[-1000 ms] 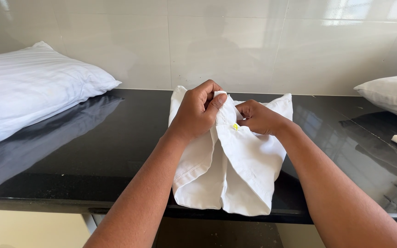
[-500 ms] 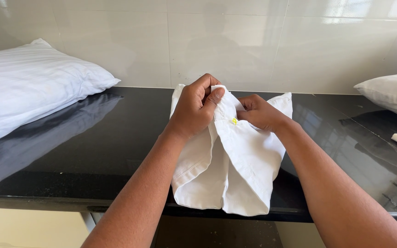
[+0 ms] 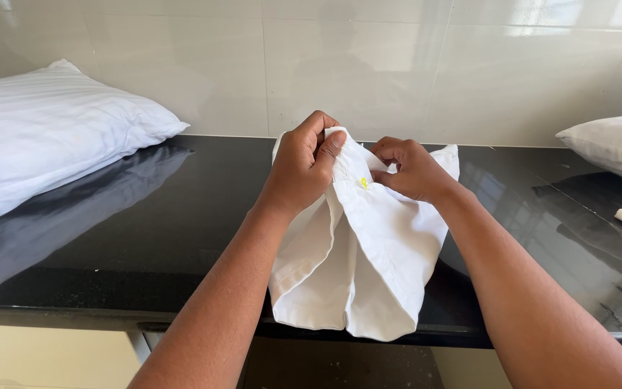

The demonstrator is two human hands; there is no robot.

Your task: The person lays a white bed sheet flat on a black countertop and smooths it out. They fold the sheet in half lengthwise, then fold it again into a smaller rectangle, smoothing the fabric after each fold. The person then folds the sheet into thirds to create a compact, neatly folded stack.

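Nearest to me, at the front edge of the black counter (image 3: 109, 238), hangs the loose end of the white cloth (image 3: 376, 266), which lies folded across the shiny top. Further up, my left hand (image 3: 304, 162) has the top fold pinched shut between thumb and fingers, and my right hand (image 3: 412, 169) is closed on the layer beside it, by a small yellow mark (image 3: 363, 183). I judge it best to keep both pinches tight and the edges level. Beyond lie a striped pillow (image 3: 44, 137) and another pillow (image 3: 613, 144).
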